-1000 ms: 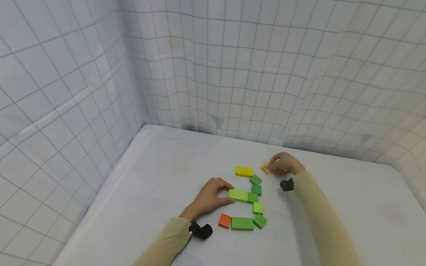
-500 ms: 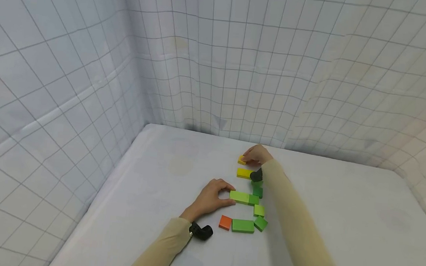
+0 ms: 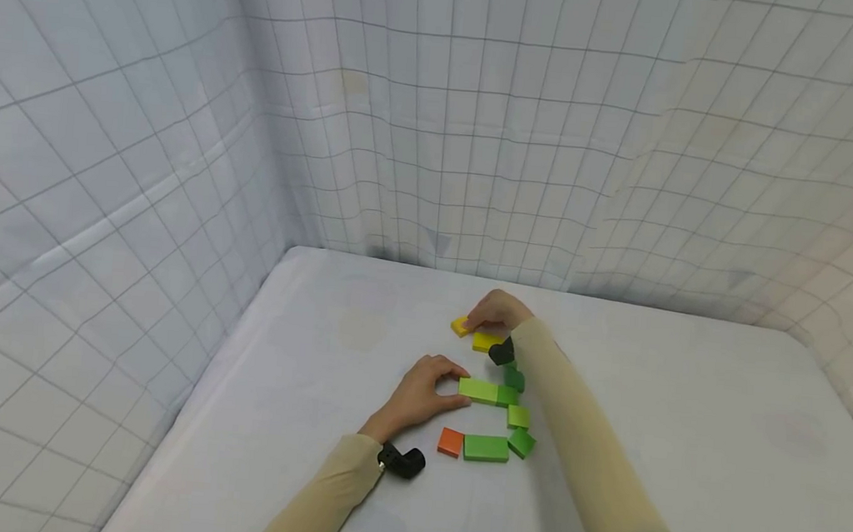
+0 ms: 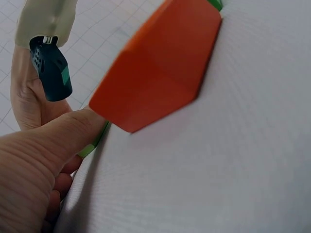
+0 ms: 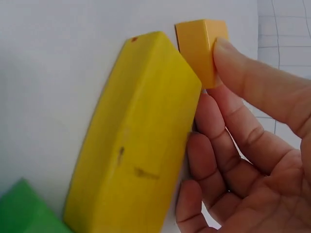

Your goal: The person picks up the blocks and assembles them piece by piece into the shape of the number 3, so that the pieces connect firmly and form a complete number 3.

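My left hand [image 3: 420,391] pinches the left end of a light green block [image 3: 478,389], thumb on the near side and fingers on the far side. That block lies against a green cube [image 3: 507,396]. At the far part of the table my right hand [image 3: 500,308] pinches a small orange-yellow block [image 5: 199,48] between thumb and fingers. It sits just off the left end of a longer yellow block [image 5: 131,136]; the right wrist view shows a narrow gap between them. An orange-red block [image 4: 155,73] stands near my left thumb, on the table.
A dark green block [image 3: 514,379], a lime block [image 3: 518,417], a tilted green block [image 3: 521,442] and a long green block [image 3: 486,448] form a curving line. The white table [image 3: 299,356] meets grid-patterned curtains [image 3: 482,137] at the back and left.
My right hand has carried the small orange-yellow block leftward, from right of the longer yellow block, around its far side, to its left end. My left hand stays on the light green block.
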The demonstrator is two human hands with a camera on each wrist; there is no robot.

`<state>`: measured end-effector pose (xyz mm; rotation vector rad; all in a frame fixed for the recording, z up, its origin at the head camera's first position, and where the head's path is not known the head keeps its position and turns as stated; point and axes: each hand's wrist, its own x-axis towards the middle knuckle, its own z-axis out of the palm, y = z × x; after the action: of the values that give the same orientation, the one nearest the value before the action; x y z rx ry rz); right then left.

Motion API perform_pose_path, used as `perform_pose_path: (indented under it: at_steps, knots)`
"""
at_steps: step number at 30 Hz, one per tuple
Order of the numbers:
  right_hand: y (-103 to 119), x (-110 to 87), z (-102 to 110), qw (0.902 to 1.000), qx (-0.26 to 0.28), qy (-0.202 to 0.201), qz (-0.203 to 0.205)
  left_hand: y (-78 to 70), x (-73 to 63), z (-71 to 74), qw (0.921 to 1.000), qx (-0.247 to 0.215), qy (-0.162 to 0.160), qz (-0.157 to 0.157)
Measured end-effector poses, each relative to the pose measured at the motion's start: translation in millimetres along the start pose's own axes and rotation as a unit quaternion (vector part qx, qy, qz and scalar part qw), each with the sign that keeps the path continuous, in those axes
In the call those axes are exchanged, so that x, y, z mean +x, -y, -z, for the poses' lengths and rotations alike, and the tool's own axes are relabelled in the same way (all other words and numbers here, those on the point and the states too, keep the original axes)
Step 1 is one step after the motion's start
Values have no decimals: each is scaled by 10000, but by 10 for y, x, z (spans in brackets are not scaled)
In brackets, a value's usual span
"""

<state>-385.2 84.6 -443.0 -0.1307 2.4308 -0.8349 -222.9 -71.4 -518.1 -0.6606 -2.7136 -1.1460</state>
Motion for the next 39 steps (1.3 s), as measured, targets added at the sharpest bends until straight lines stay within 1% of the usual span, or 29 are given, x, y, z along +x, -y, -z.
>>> perform_pose_path:
  at_steps: [3, 6, 11, 14, 16, 22, 31, 37, 39]
  knots:
    - [-13, -13, -2, 9996, -160, 140, 178, 6, 1, 1, 10000, 14, -17, 0]
    - [-37, -33, -15, 9988, -176, 286, 363, 8, 5, -2, 10000, 7, -5, 29]
    - [-78, -82, -49, 9940, 271, 767, 730, 12, 13, -11, 9999, 12, 40, 108]
    - [-85, -102, -62, 9918, 384, 908, 810, 23, 16, -16, 9999, 46, 32, 134]
    - [-84, -110, -69, 9920, 339, 899, 821, 26, 15, -16, 9999, 59, 27, 144]
    - [-101, -124, -78, 9940, -47, 692, 841, 16, 10, -11, 9999, 31, 33, 141]
    - [-135, -122, -72, 9930, -391, 613, 932, 3, 13, -16, 9999, 91, 25, 113]
    - [-138, -128, -85, 9914, -464, 649, 1039, 3, 9, -22, 9999, 74, -11, 74]
    - [-143, -125, -89, 9907, -412, 688, 1097, 4, 10, -23, 10000, 66, -18, 56]
